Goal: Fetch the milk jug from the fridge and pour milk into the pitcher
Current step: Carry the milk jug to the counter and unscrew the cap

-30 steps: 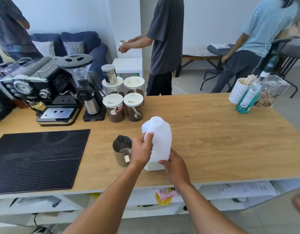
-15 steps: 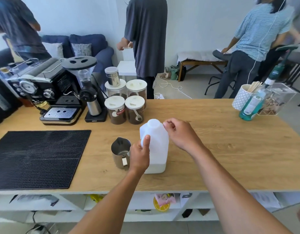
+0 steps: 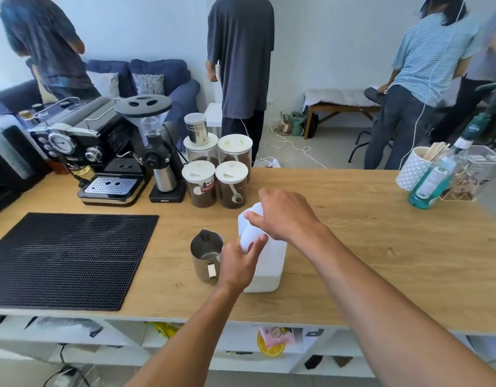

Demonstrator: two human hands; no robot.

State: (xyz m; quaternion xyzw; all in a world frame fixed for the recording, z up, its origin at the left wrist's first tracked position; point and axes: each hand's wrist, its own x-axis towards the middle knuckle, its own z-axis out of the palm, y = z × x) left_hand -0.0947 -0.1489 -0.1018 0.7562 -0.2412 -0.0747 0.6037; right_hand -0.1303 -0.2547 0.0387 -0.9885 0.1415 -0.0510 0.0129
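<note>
The milk jug (image 3: 270, 265) stands upright on the counter (image 3: 367, 247), near the front edge and about midway along it. Its white plastic body looks denser white in a band at the base. The left hand (image 3: 237, 265) holds the jug's left side. One of its fingers (image 3: 258, 242) lies straight up against the plastic, and how the others sit cannot be told. The right hand (image 3: 287, 216) comes over from the right and covers the jug's top, its fingers (image 3: 265, 194) curled down round the neck, so the cap is hidden.

The steel pitcher (image 3: 205, 254) stands just left of the jug with its spout toward the back edge. The left hand partly covers its handle side.

A black ribbed mat (image 3: 65, 258) fills the front left part of the counter. Along the back left edge stand an espresso machine (image 3: 101, 160), a grinder (image 3: 157, 152) and four lidded jars (image 3: 202, 185) of ground coffee. At the back right corner are a patterned cup (image 3: 411, 174) of wooden sticks and a bottle (image 3: 428, 185) of blue-green liquid.
</note>
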